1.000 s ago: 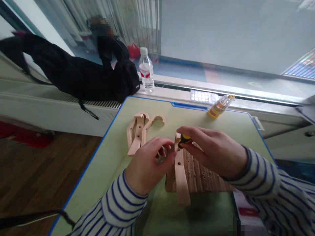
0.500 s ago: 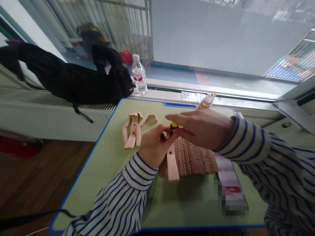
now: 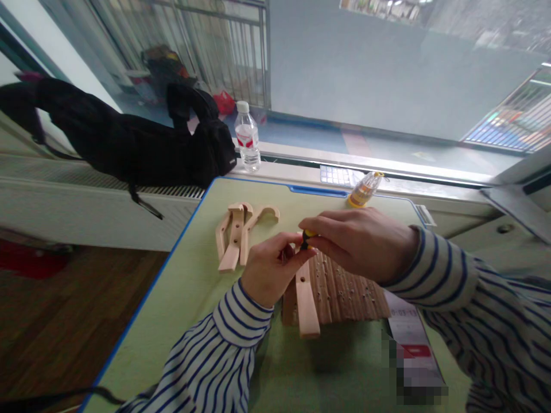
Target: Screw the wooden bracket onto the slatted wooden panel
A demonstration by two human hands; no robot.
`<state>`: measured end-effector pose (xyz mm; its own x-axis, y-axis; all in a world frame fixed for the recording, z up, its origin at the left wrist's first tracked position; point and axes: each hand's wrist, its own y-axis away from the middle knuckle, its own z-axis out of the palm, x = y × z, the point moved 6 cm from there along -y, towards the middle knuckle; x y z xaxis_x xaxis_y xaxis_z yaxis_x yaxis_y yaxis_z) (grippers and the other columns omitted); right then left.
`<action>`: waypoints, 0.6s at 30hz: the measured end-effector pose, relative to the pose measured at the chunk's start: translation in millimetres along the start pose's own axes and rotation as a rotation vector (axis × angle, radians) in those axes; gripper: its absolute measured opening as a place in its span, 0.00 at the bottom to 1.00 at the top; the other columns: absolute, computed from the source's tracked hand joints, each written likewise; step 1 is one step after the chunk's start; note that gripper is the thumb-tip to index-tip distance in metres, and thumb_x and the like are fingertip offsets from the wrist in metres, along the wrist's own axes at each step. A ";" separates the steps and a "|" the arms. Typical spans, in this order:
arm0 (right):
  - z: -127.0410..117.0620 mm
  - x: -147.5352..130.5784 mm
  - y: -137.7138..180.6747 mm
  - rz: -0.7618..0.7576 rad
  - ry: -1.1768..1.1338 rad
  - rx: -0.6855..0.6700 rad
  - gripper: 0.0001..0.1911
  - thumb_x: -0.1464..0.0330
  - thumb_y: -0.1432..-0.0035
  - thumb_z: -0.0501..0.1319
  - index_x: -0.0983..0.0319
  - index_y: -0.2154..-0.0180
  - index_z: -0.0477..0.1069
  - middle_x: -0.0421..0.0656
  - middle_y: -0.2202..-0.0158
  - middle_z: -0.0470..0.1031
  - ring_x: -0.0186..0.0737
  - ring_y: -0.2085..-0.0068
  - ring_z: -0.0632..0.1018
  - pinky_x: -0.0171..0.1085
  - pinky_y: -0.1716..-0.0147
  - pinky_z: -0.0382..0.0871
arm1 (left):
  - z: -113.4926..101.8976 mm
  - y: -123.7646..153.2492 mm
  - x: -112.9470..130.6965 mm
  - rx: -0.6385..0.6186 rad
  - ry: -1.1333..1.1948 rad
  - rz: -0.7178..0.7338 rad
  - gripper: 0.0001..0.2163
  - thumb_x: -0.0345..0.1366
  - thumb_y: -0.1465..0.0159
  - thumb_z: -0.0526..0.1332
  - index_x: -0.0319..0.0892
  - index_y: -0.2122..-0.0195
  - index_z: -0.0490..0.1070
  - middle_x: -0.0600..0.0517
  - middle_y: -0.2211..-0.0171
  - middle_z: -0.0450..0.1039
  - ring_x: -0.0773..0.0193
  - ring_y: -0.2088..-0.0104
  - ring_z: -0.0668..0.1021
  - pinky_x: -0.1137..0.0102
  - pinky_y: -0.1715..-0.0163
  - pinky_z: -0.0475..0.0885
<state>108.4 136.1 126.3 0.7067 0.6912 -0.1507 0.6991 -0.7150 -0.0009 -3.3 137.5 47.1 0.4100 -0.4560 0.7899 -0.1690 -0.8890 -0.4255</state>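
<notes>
My right hand (image 3: 361, 244) grips the short yellow-and-black handle of a screwdriver (image 3: 307, 235), which stands roughly upright. My left hand (image 3: 269, 269) pinches thumb and fingertips round the lower, black end of it; the tip and any screw are hidden. Below both hands lies a pale wooden hook (image 3: 307, 307) with a drilled hole, its upper part covered by my fingers. It rests on a brown piece of corrugated cardboard (image 3: 340, 289) dotted with many small holes. To the left of my left hand, several similar wooden hooks (image 3: 236, 235) lie together on the table.
The green table (image 3: 185, 321) has a blue edge. A phone (image 3: 411, 330) lies right of the cardboard, partly under my right sleeve. Beyond the hands is a clear container with yellow contents (image 3: 364, 190). A water bottle (image 3: 247, 140) and black bag (image 3: 159, 140) are on the windowsill.
The view has shifted slightly, so the table and things on it appear lower. My right fingers have closed in round the screwdriver handle; my left hand keeps its pinch.
</notes>
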 end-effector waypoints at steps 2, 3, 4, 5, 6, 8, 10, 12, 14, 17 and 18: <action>1.4 1.1 -0.1 -0.008 -0.008 0.005 0.13 0.65 0.39 0.48 0.62 0.56 0.65 0.43 0.66 0.72 0.34 0.68 0.70 0.34 0.72 0.56 | -1.4 -1.4 -0.3 0.008 0.008 0.014 0.08 0.36 0.47 0.66 0.41 0.67 0.72 0.59 0.79 0.68 0.74 0.81 0.67 0.79 0.79 0.65; 1.9 1.6 -0.2 -0.010 -0.009 0.009 0.13 0.65 0.39 0.48 0.62 0.56 0.65 0.43 0.66 0.72 0.34 0.68 0.70 0.34 0.72 0.56 | -2.0 -2.2 -0.4 0.007 0.010 0.020 0.08 0.35 0.47 0.66 0.41 0.67 0.72 0.59 0.79 0.69 0.74 0.81 0.67 0.79 0.80 0.65; 2.3 2.0 -0.2 -0.011 -0.008 0.013 0.13 0.65 0.39 0.48 0.62 0.56 0.65 0.43 0.66 0.72 0.34 0.68 0.70 0.34 0.72 0.56 | -2.3 -2.9 -0.5 0.003 0.011 0.025 0.08 0.35 0.48 0.67 0.41 0.67 0.72 0.59 0.79 0.69 0.74 0.81 0.67 0.79 0.80 0.65; 2.7 2.5 -0.3 -0.011 -0.006 0.016 0.13 0.65 0.39 0.47 0.61 0.56 0.65 0.43 0.66 0.72 0.34 0.68 0.70 0.34 0.72 0.56 | -2.5 -3.5 -0.5 -0.001 0.011 0.029 0.08 0.35 0.48 0.67 0.41 0.67 0.72 0.59 0.78 0.70 0.74 0.81 0.67 0.79 0.80 0.65; 3.1 2.8 -0.4 -0.008 -0.004 0.017 0.13 0.65 0.38 0.47 0.61 0.57 0.65 0.42 0.67 0.72 0.34 0.69 0.70 0.34 0.72 0.56 | -2.6 -4.1 -0.5 -0.007 0.011 0.032 0.08 0.35 0.48 0.67 0.41 0.67 0.73 0.59 0.78 0.70 0.74 0.81 0.67 0.79 0.80 0.65; 4.0 3.3 -0.7 -0.003 0.000 0.019 0.12 0.64 0.38 0.47 0.61 0.57 0.65 0.42 0.68 0.72 0.34 0.69 0.70 0.34 0.72 0.56 | -3.1 -4.9 -0.3 -0.011 0.009 0.037 0.07 0.35 0.48 0.67 0.41 0.68 0.73 0.59 0.78 0.71 0.74 0.81 0.67 0.79 0.80 0.65; 5.1 3.6 -1.2 0.004 0.005 0.018 0.12 0.65 0.38 0.47 0.61 0.58 0.65 0.42 0.69 0.71 0.34 0.69 0.69 0.34 0.72 0.56 | -3.7 -5.4 0.0 -0.009 0.003 0.042 0.07 0.35 0.48 0.67 0.41 0.69 0.73 0.59 0.79 0.71 0.74 0.81 0.67 0.79 0.80 0.65; 5.8 3.9 -1.9 0.012 0.009 0.023 0.11 0.64 0.39 0.48 0.61 0.59 0.64 0.42 0.69 0.71 0.33 0.70 0.69 0.34 0.73 0.56 | -4.2 -5.7 0.1 -0.008 -0.005 0.046 0.07 0.35 0.48 0.67 0.41 0.69 0.73 0.59 0.79 0.70 0.74 0.81 0.67 0.78 0.80 0.65; 6.1 4.3 -2.8 0.018 0.011 0.029 0.12 0.63 0.38 0.47 0.61 0.61 0.64 0.41 0.70 0.71 0.33 0.71 0.68 0.34 0.73 0.55 | -4.3 -5.8 0.0 -0.012 -0.009 0.049 0.07 0.35 0.48 0.67 0.41 0.69 0.73 0.59 0.79 0.71 0.74 0.81 0.67 0.78 0.80 0.65; 5.6 4.6 -3.4 0.023 0.011 0.043 0.13 0.62 0.38 0.46 0.61 0.62 0.64 0.41 0.72 0.70 0.32 0.72 0.67 0.34 0.75 0.54 | -4.3 -6.1 -0.2 -0.023 -0.003 0.048 0.07 0.35 0.47 0.67 0.41 0.68 0.74 0.58 0.78 0.72 0.74 0.81 0.68 0.79 0.80 0.65; 5.2 4.8 -3.4 0.027 0.013 0.047 0.13 0.62 0.38 0.46 0.61 0.63 0.65 0.41 0.72 0.70 0.32 0.73 0.66 0.34 0.75 0.54 | -4.2 -6.2 -0.2 -0.030 0.000 0.046 0.07 0.35 0.47 0.67 0.41 0.68 0.74 0.58 0.77 0.72 0.74 0.81 0.68 0.79 0.80 0.66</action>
<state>108.8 141.2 120.4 0.7270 0.6725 -0.1385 0.6740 -0.7375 -0.0430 -6.1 143.0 51.5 0.4011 -0.4966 0.7697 -0.2142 -0.8679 -0.4482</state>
